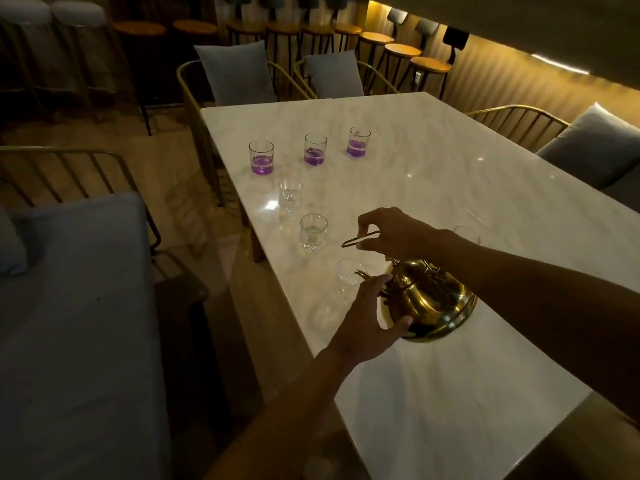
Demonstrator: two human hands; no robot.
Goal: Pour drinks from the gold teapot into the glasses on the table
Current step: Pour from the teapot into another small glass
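Observation:
The gold teapot (pixel 431 303) hangs tilted above the white marble table (pixel 450 161), its spout over the nearest clear glass (pixel 348 271). My right hand (pixel 391 232) grips the teapot's thin wire handle from above. My left hand (pixel 369 318) cups the pot's left side. Two more clear faceted glasses (pixel 312 233) (pixel 290 196) stand in a line beyond, each with some clear liquid. Three straight tumblers with purple drink (pixel 261 157) (pixel 315 149) (pixel 358 142) stand in a row farther back. Whether liquid is flowing cannot be told.
Another clear glass (pixel 467 233) shows partly behind my right forearm. Gold wire chairs with grey cushions (pixel 235 72) stand around the table. A grey sofa (pixel 76 323) sits to the left. Bar stools (pixel 401 51) line the back wall.

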